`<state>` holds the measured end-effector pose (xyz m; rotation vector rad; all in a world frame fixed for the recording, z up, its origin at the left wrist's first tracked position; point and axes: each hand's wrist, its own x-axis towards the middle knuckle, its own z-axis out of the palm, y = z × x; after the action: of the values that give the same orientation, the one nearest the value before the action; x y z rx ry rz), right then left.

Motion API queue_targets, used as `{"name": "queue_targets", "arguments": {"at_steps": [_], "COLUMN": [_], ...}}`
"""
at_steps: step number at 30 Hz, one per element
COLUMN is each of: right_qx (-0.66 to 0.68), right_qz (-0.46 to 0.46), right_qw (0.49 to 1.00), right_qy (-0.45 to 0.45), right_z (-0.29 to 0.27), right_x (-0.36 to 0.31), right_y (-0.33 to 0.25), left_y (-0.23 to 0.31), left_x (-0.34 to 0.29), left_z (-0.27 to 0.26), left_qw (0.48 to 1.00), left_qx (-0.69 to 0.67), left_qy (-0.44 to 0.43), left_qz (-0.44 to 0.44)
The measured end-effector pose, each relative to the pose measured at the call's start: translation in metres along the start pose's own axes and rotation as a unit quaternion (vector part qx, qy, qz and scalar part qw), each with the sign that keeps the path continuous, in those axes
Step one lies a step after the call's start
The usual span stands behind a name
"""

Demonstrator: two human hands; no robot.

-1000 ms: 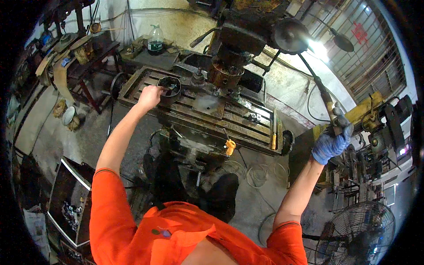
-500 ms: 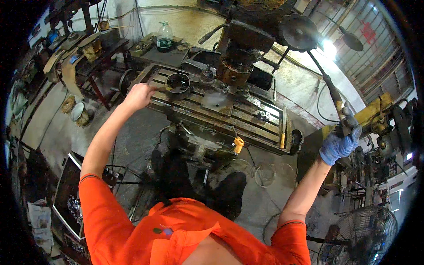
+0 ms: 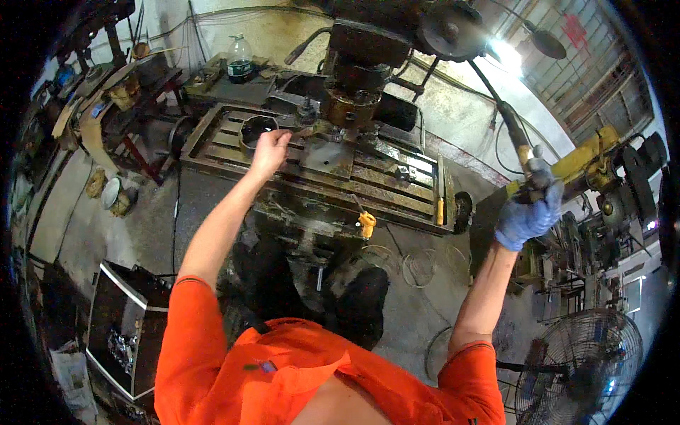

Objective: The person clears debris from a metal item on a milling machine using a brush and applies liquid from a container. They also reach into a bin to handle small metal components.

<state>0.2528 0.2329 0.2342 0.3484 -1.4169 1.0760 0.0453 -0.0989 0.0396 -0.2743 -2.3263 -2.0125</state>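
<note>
Reaching across the slotted metal table [image 3: 382, 190], the bare left hand [image 3: 270, 152] is held with its thumb and fingertips pressed together, and a slim tool [image 3: 304, 132] is pinched between them, its far end pointed to the right, toward the dark spindle [image 3: 352, 106]. Whether the tool is brought into contact with anything cannot be told. A flat grey plate [image 3: 327, 159] is laid on the table below the spindle, near the tool. Just to the left of the same hand, a round dark pot [image 3: 246, 142] is set on the table, its right side partly covered by the fingers. On the other side, the right hand [image 3: 531, 209] is covered by a blue glove, and its fingers are curled around the lower end of a long lever [image 3: 511, 117], which is tilted up and to the left. Near the table's right end, small metal blocks [image 3: 405, 172] and a yellow-handled tool [image 3: 440, 211] are placed. At the table's front, a yellow object [image 3: 367, 225] is seen. Behind, a clear bottle [image 3: 239, 53] is stood against the wall, and at the lower right a fan [image 3: 577, 368] is partly cut off by the dark rim.
</note>
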Motion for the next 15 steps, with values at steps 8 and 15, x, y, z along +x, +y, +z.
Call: {"name": "queue_targets", "arguments": {"at_steps": [8,15], "right_qx": [0.040,0.037], "right_qz": [-0.011,0.011], "right_qw": [0.999,0.999], "right_qy": [-0.012,-0.002], "right_z": [0.000,-0.005], "right_x": [-0.004,-0.019], "right_y": [0.005,0.012], "left_y": [-0.022,-0.043], "left_x": [0.030,0.028], "left_z": [0.066,0.065], "left_qw": [0.988,0.990], "left_qx": [0.110,0.097], "left_qy": [0.065,0.054], "left_qz": [0.083,0.083]}}
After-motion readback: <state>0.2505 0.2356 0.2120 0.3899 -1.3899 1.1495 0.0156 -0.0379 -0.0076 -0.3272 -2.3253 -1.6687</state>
